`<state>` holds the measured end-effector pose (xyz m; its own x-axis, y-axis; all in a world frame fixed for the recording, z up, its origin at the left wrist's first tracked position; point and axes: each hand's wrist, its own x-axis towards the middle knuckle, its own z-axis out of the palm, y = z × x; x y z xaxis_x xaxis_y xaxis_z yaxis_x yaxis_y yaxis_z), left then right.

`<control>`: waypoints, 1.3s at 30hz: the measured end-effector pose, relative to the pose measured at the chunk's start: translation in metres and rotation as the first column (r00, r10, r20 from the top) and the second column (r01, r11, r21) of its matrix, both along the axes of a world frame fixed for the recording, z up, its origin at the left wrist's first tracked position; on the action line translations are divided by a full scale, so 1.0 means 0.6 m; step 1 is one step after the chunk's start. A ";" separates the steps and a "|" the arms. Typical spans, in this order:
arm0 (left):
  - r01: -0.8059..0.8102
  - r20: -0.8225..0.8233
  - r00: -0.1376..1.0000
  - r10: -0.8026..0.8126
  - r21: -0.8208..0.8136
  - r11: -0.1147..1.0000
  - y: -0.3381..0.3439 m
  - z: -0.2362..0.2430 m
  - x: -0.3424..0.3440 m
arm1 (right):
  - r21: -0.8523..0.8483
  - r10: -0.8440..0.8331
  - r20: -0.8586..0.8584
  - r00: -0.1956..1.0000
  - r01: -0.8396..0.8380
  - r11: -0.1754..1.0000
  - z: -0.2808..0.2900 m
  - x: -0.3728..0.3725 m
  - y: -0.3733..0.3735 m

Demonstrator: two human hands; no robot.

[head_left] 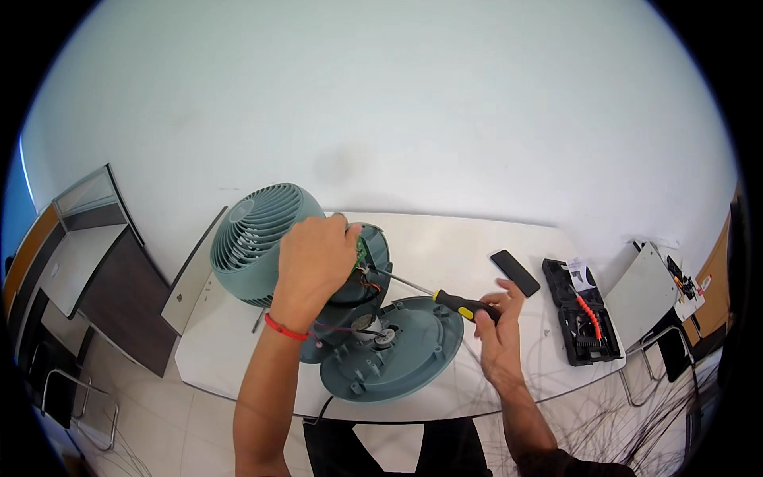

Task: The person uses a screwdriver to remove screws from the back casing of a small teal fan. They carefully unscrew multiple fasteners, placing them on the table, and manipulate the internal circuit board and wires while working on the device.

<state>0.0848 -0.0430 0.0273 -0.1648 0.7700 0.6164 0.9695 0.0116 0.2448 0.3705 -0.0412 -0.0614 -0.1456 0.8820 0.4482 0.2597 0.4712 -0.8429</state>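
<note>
A grey-green table fan lies on the white table with its base opened toward me. My left hand is closed on the fan's neck housing beside a green circuit board; its fingertips are mostly hidden behind the hand. In my right hand is a screwdriver with a black and yellow handle. Its long shaft points left, the tip reaching the housing next to the board. Wires and a small round motor show between housing and base.
A black phone lies on the table to the right. Beyond it sits an open black tool case with a red flexible shaft. A black cord hangs over the front edge. Other desks stand left and right.
</note>
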 end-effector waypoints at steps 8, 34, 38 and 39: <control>0.023 -0.023 1.000 -0.022 0.046 0.999 0.002 0.000 0.001 | 0.185 -0.027 -0.071 0.997 0.040 0.982 -0.018 -0.003 0.012; 0.034 -0.013 0.999 -0.033 0.054 0.998 0.003 -0.003 0.001 | 0.147 0.075 -0.174 0.982 -0.050 0.988 -0.057 0.011 0.041; 0.014 -0.013 1.000 -0.013 0.045 0.999 -0.001 -0.004 -0.003 | -0.223 0.064 -0.126 0.990 -0.091 0.971 -0.023 0.004 0.023; 0.008 -0.013 1.000 -0.008 0.047 0.999 -0.002 -0.003 -0.002 | -0.169 0.054 -0.168 0.984 -0.083 0.982 -0.022 0.002 0.019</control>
